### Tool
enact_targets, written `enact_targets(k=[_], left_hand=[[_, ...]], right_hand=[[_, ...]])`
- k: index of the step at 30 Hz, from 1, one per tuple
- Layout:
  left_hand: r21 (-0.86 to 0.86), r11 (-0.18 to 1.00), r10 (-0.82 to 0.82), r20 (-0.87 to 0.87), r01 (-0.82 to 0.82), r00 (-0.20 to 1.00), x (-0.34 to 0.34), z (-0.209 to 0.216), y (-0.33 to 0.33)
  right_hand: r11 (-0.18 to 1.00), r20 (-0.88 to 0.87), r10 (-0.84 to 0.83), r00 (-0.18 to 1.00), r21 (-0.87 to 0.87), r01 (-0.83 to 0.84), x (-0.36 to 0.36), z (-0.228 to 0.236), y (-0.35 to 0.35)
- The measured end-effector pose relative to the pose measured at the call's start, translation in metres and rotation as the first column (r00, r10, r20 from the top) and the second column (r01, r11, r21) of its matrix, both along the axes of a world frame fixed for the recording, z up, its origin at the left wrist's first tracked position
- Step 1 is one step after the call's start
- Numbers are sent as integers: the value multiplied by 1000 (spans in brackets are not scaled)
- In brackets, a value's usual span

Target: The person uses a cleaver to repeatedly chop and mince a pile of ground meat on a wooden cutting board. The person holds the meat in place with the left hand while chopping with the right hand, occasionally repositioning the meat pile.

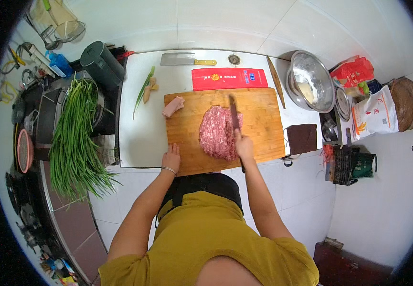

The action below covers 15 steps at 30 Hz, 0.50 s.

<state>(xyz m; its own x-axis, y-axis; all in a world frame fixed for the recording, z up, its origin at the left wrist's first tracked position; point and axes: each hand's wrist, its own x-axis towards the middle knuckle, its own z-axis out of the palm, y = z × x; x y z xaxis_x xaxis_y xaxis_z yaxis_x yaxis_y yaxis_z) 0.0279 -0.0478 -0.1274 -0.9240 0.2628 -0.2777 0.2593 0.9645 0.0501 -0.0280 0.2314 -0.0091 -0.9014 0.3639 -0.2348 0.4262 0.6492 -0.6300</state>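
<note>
On the wooden cutting board [263, 114] lies a flattened mound of minced meat [213, 133]. My right hand [245, 148] grips a knife [234, 110] by its handle. Its blade stands almost edge-on over the right part of the meat, pointing away from me. My left hand [171, 159] lies with fingers flat on the board's near left corner, holding nothing. A pale pink folded piece [173, 106], whose kind I cannot make out, sits at the board's far left corner. Beyond it on the counter are ginger pieces [148, 89] and a green onion stalk [142, 94].
Behind the board are a red packet [229, 79] and a cleaver [178, 59] with a yellow handle. Right of it are a tapered wooden stick [276, 81], a steel bowl [294, 91] and a dark brown cloth [303, 138]. A large bunch of chives [75, 138] hangs at left.
</note>
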Motion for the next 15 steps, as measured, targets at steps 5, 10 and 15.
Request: enact_targets(k=[5, 10, 15], left_hand=[[14, 999, 45, 29, -46, 999, -6, 10, 7], [13, 997, 80, 100, -82, 992, -5, -2, 3], [4, 998, 68, 76, -69, 995, 0, -3, 3]], right_hand=[[971, -215, -215, 953, -154, 185, 13, -3, -2], [976, 40, 86, 995, 197, -92, -6, -56, 11], [998, -19, -6, 1000, -57, 5, 7, 27, 6]])
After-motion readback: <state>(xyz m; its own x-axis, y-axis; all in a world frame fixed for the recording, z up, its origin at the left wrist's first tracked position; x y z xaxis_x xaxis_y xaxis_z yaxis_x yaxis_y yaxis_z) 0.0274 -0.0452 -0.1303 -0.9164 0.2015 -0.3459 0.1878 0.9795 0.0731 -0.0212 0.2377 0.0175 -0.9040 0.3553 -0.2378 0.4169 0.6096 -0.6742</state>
